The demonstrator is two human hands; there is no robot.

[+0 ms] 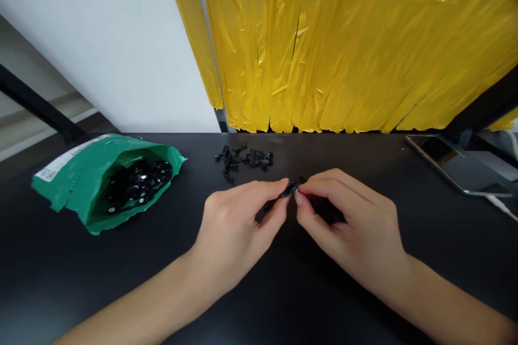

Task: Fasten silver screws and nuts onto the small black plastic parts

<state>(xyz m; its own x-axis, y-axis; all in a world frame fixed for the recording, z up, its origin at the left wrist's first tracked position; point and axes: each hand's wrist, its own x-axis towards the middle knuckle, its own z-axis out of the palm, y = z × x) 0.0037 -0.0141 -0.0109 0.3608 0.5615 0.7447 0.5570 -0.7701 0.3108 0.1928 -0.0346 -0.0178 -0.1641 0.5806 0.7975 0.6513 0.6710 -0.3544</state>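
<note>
My left hand (238, 221) and my right hand (352, 221) meet over the middle of the black table (121, 280). Both pinch a small black part (290, 189) between thumb and fingertips. Just beyond the hands lies a little heap of several similar black parts (245, 158). To the left an open green plastic bag (81, 180) lies on its side, full of black parts (137, 183).
A phone (453, 164) lies at the table's right rear, with a white cable (504, 207) beside it. Yellow plastic sheeting (343, 43) hangs behind the table. A white wall and a dark rail (36, 105) stand at the left.
</note>
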